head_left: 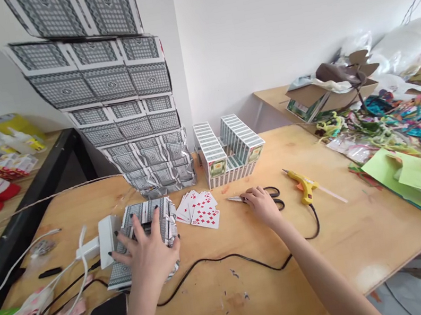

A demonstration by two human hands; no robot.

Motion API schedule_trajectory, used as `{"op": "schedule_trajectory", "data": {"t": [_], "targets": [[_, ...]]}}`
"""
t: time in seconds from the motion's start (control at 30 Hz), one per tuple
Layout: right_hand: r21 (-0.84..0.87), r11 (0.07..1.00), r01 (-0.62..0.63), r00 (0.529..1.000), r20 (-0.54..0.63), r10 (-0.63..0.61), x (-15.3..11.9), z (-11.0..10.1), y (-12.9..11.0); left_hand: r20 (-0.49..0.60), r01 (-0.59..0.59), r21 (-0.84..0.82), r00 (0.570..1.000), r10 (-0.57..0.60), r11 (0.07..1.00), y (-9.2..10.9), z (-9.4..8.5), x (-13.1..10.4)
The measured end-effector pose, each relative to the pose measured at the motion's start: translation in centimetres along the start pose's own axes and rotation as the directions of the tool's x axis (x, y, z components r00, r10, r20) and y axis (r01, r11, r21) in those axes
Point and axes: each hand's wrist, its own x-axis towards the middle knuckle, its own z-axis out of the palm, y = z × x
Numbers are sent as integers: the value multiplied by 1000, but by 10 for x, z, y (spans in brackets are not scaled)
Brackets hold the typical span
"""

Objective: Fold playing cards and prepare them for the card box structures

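1. Wooden desk (341, 243), pale, carrying all items listed; a black cable (227, 259) trails across its near half.
2. Left hand (147, 251): palm down, fingers spread and released, pressing flat on a panel of patterned card boxes (145, 216) that lies toward the desk's left edge. Nothing is gripped.
3. White block (108, 239): just beside that panel on its left, with white cords running off toward the left edge.
4. Right hand (261, 205): resting near the desk's middle, fingers curled loosely over the scissors (269, 196), touching the black handles. Whether they are actually gripped cannot be told.
5. Scissors: lying flat, blades pointing left toward a fan of red-suited playing cards (199, 210), which sits between the two hands.
6. Yellow glue gun (303, 186): lying just right of the scissors, its cable looping toward the near edge.
7. Stacked card-box tower (121, 108): rising at the far left edge against the wall.
8. Low box structure (228, 152): open-topped, at the far edge, just right of the tower.
9. Coloured paper scraps (404, 136): heaped at the right edge, well apart from both hands.
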Motion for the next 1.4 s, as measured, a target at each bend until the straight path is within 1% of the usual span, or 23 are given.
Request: {"op": "schedule_trajectory", "data": {"t": [0.07,0.17,0.27,0.33,0.47,0.6,0.73,0.8,0.83,0.87,0.9,0.93,0.97,1.03,1.07,1.1,1.13,1.17,1.23,1.33,1.4], "targets": [[-4,1000,-12,1000,-11,12,-3,1,2,57,100,-21,993,-99,995,0,-2,6],[12,999,-33,998,-55,34,-8,5,1,98,211,-49,974,-205,976,-1,-7,15],[41,997,-64,990,-122,69,-13,8,-2,117,278,-83,956,-268,957,-1,-14,22],[52,996,-75,986,-146,82,-15,10,-3,120,308,-114,948,-294,945,-3,-18,24],[63,996,-64,987,-143,73,-16,10,0,96,378,-189,926,-366,906,-8,-29,22],[72,996,-52,990,-124,60,-11,8,5,54,410,-222,911,-409,885,-11,-47,18],[165,985,-51,990,-123,72,-7,-1,10,-4,422,-237,900,-436,875,-12,-66,21],[219,972,-86,982,-145,119,-10,-9,16,-24,440,-241,888,-459,865,-13,-75,25],[232,964,-131,970,-173,173,-14,-14,21,-29,450,-233,883,-469,862,-13,-78,26],[231,953,-197,947,-208,246,-19,-20,28,-32,457,-222,880,-475,861,-13,-81,28],[221,932,-286,905,-259,339,-25,-26,36,-32,461,-211,878,-478,862,-13,-83,29],[202,900,-387,846,-310,434,-32,-31,46,-28,463,-203,878,-478,863,-12,-84,30],[173,852,-494,775,-356,522,-40,-37,56,-18,462,-200,880,-475,864,-12,-85,31],[109,715,-690,620,-419,663,-56,-45,74,1,459,-204,883,-469,865,-10,-86,32],[79,649,-757,566,-417,711,-62,-47,82,5,458,-206,884,-467,865,-10,-86,32],[53,593,-803,529,-394,752,-68,-49,88,4,456,-207,885,-466,865,-10,-86,32],[31,556,-831,511,-353,784,-72,-49,92,-4,456,-207,884,-467,866,-9,-86,31],[16,533,-846,504,-305,808,-74,-47,95,-16,458,-206,882,-470,865,-9,-86,31],[14,514,-858,497,-238,835,-76,-43,97,-45,454,-210,880,-472,866,-10,-88,30],[62,494,-867,472,-218,854,-73,-36,96,-92,421,-216,889,-448,881,-12,-94,28],[83,479,-874,456,-203,867,-71,-34,96,-98,406,-197,898,-430,893,-15,-99,28]]}}
